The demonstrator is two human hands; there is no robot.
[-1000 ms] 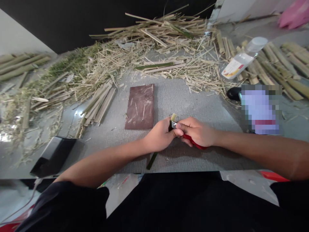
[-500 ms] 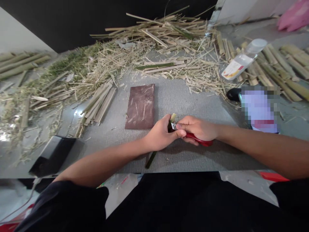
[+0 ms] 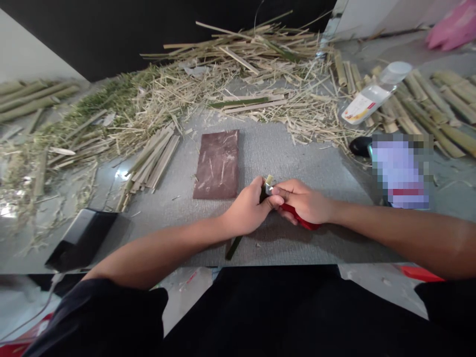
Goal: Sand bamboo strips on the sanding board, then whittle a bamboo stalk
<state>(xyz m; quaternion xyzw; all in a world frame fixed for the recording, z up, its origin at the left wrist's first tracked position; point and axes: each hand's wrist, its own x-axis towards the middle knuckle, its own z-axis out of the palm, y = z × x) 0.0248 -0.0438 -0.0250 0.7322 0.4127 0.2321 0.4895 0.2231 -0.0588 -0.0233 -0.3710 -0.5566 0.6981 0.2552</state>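
My left hand point(image 3: 247, 208) is closed round a green bamboo strip point(image 3: 233, 247), whose lower end sticks out below the palm and whose pale upper end shows above the fingers. In my right hand point(image 3: 307, 201) is a red-handled knife point(image 3: 303, 219); only a bit of its shiny metal shows, against the strip's upper end. Both hands meet, with the left thumb lying close to the right fingers. Most of the blade is hidden by fingers. Just beyond the left hand a brown, scratched flat pad point(image 3: 217, 163) lies on the grey table point(image 3: 297, 153).
A bundle of split bamboo strips point(image 3: 154, 161) and shavings point(image 3: 178, 94) lie left and behind. At right are a clear bottle point(image 3: 375, 94), a lit phone point(image 3: 401, 173) and bamboo pieces point(image 3: 427, 104). A black-and-silver device point(image 3: 82, 240) stands near the front left edge.
The red handle in my right hand has swung slightly down and left, and the right hand has shifted a little left. My left hand keeps its hold on the strip.
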